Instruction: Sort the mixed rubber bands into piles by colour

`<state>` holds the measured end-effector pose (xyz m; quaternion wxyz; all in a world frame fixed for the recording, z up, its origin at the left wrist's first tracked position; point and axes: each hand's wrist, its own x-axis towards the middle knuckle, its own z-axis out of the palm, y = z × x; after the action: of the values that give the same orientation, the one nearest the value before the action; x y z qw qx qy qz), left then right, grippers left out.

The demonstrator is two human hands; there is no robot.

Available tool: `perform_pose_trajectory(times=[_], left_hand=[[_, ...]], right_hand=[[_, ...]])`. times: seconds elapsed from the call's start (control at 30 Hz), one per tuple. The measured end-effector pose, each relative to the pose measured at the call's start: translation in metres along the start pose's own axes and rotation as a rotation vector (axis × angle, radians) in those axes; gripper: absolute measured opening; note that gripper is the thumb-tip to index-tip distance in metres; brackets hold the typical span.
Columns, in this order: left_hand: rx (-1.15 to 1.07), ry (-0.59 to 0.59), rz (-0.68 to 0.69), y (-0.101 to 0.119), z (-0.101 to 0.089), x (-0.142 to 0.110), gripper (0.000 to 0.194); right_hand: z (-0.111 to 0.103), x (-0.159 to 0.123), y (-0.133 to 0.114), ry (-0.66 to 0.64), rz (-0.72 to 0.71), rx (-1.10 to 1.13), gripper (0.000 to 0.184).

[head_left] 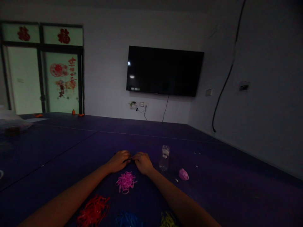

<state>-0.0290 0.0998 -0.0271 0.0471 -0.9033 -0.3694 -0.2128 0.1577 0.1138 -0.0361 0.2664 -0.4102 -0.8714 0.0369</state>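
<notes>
My left hand [120,160] and my right hand [142,162] rest on a dark blue table [224,189], fingertips pinched together and almost touching each other. What they pinch is too small and dark to name. Just behind the hands, toward me, lies a pile of pink rubber bands [126,182]. Closer to me lie a red pile [94,211], a blue pile [127,219] and a yellow pile [168,220]. A small clear bottle [164,157] stands just right of my right hand.
A pink round thing [183,174] lies right of the bottle. A clear plastic bag [10,121] sits at the far left of the table. A black screen [163,71] hangs on the far wall, with a glass door [42,78] to its left.
</notes>
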Motion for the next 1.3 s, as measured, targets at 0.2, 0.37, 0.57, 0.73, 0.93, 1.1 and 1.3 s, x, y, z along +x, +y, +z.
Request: perform_pose_trajectory(times=[0.2,0.37,0.57,0.73,0.93,1.1,1.3], left_hand=[[-0.022,0.008,-0.012,-0.005,0.004,0.000,0.026],[-0.033,-0.001,-0.005,-0.004,0.004,0.001,0.027],[-0.021,-0.016,-0.004,-0.004,0.005,0.003,0.027],[-0.026,-0.006,-0.026,-0.004,0.004,0.003,0.029],[-0.066,0.019,-0.023,-0.005,0.003,0.002,0.027],[-0.047,0.018,-0.017,-0.006,0.004,0.003,0.026],[-0.025,-0.011,-0.012,-0.005,0.003,0.004,0.024]], right_hand=[[-0.001,0.000,0.002,0.090,0.095,-0.013,0.031],[0.000,0.000,0.001,0.045,0.103,-0.041,0.029],[0.004,0.002,0.007,0.021,0.072,-0.001,0.032],[0.007,0.004,0.013,0.049,0.063,0.078,0.035],[0.007,0.006,0.016,0.146,0.091,0.203,0.035],[0.007,0.005,0.014,0.141,0.096,0.186,0.032],[0.006,0.003,0.011,0.115,0.129,0.102,0.033]])
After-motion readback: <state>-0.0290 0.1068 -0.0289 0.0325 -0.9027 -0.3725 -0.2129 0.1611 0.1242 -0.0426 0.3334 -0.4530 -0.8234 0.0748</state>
